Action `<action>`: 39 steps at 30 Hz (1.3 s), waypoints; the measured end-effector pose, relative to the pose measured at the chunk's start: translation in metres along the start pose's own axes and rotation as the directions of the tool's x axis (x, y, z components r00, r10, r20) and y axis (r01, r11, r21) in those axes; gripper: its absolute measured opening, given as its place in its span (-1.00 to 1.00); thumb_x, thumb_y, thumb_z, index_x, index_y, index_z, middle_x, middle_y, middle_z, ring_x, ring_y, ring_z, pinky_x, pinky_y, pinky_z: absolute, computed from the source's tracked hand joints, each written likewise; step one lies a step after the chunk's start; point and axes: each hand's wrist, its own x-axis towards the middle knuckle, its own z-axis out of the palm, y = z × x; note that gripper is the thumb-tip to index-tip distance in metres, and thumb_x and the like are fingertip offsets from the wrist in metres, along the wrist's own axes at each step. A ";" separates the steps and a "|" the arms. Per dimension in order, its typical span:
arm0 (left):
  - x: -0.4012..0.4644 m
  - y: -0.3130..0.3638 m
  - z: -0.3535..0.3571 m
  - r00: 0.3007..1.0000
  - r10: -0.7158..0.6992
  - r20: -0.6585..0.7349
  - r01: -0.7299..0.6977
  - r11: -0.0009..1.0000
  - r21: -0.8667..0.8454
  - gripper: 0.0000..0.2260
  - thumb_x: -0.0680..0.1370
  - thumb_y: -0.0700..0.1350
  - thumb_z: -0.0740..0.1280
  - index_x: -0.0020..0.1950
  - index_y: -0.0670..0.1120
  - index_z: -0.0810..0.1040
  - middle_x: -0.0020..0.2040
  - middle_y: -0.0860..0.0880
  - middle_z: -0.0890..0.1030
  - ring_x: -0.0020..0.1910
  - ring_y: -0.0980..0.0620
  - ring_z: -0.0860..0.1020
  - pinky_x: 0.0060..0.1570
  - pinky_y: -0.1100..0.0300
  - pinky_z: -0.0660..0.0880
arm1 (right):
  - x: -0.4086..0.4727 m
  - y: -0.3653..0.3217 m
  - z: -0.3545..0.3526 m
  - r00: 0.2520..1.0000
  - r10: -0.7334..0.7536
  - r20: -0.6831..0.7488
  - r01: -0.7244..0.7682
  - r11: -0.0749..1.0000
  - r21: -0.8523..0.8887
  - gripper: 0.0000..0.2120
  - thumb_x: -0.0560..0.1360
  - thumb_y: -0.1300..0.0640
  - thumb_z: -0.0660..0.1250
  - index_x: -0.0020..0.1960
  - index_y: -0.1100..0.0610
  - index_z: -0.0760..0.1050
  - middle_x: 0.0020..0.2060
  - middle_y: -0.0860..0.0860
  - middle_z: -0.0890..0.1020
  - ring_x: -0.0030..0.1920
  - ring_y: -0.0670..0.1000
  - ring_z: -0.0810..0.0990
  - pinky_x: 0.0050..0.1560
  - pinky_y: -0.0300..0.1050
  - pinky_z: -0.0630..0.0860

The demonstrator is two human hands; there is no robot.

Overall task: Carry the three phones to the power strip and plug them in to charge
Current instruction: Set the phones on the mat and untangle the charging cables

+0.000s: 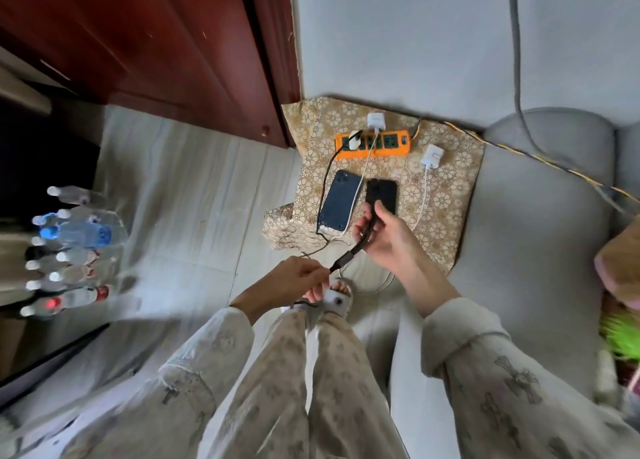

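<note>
right hand (388, 240) grips phone (362, 242); left hand (294, 282) pinches cable (317, 250).

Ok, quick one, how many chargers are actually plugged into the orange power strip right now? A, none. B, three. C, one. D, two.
D: two white chargers sit in the orange power strip, while a third white charger lies loose on the patterned cloth to its right.
</note>
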 end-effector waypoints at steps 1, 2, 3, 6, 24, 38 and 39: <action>-0.001 -0.002 -0.001 1.000 -0.013 0.022 0.012 1.000 0.014 -0.76 0.57 -0.16 0.18 -0.22 -0.16 0.56 -0.36 -0.04 0.58 -0.46 0.23 0.54 -0.34 0.44 0.45 | 0.002 -0.004 -0.002 1.000 -0.015 -0.010 0.016 0.999 0.044 -0.79 0.57 0.12 0.16 -0.14 0.20 0.49 -0.46 -0.03 0.49 -0.44 -0.08 0.45 -0.29 -0.22 0.40; -0.001 -0.005 -0.001 0.999 -0.028 0.038 0.027 0.999 0.023 -0.77 0.57 -0.15 0.19 -0.20 -0.16 0.57 -0.34 -0.03 0.59 -0.45 0.26 0.55 -0.34 0.47 0.45 | 0.003 -0.008 -0.004 0.999 -0.028 -0.023 0.030 0.997 0.074 -0.77 0.58 0.13 0.13 -0.13 0.20 0.49 -0.51 -0.04 0.49 -0.50 -0.10 0.42 -0.35 -0.25 0.37; -0.001 -0.008 -0.002 0.998 -0.043 0.043 0.041 0.999 0.025 -0.77 0.57 -0.14 0.20 -0.19 -0.16 0.58 -0.32 -0.02 0.60 -0.43 0.27 0.55 -0.35 0.50 0.43 | 0.005 -0.012 -0.007 0.999 -0.038 -0.032 0.040 0.996 0.082 -0.76 0.58 0.14 0.11 -0.13 0.19 0.49 -0.55 -0.05 0.47 -0.56 -0.12 0.37 -0.41 -0.29 0.32; 0.007 -0.015 -0.005 0.997 -0.066 -0.045 0.069 0.996 0.050 -0.81 0.55 -0.11 0.24 -0.17 -0.11 0.61 -0.26 -0.02 0.63 -0.34 0.21 0.56 -0.36 0.51 0.41 | 0.010 -0.016 -0.013 0.999 -0.042 -0.030 0.042 0.999 -0.015 -0.76 0.59 0.16 0.10 -0.11 0.21 0.50 -0.60 -0.07 0.44 -0.62 -0.15 0.30 -0.54 -0.33 0.25; 0.204 -0.086 -0.004 0.874 -0.063 -0.482 0.202 0.949 0.242 -0.71 0.48 0.03 0.32 0.13 -0.10 0.54 0.07 -0.18 0.55 0.04 -0.16 0.53 0.03 0.01 0.50 | 0.131 0.032 -0.056 0.960 -0.253 -0.119 0.186 0.895 -0.405 -0.73 0.61 0.21 0.05 -0.19 0.22 0.43 -0.35 0.13 0.50 -0.38 0.05 0.42 -0.34 -0.14 0.33; 0.203 -0.087 -0.032 0.651 0.070 -0.756 0.073 0.985 0.154 -0.70 0.49 -0.35 0.17 0.23 -0.24 0.34 0.18 -0.24 0.49 0.14 -0.18 0.46 0.05 0.04 0.40 | 0.164 0.045 -0.055 0.964 -0.206 -0.166 0.111 0.884 -0.453 -0.74 0.61 0.19 0.07 -0.19 0.15 0.44 -0.09 0.08 0.56 -0.05 0.06 0.54 0.18 -0.01 0.45; 0.207 -0.086 -0.024 0.658 0.081 -0.749 0.091 0.978 0.186 -0.71 0.49 -0.34 0.17 0.21 -0.23 0.38 0.19 -0.23 0.48 0.17 -0.18 0.45 0.12 0.00 0.39 | 0.168 0.045 -0.058 0.957 -0.221 -0.186 0.102 0.862 -0.497 -0.75 0.61 0.16 0.07 -0.18 0.10 0.45 -0.13 0.02 0.55 -0.06 0.01 0.52 0.18 -0.03 0.41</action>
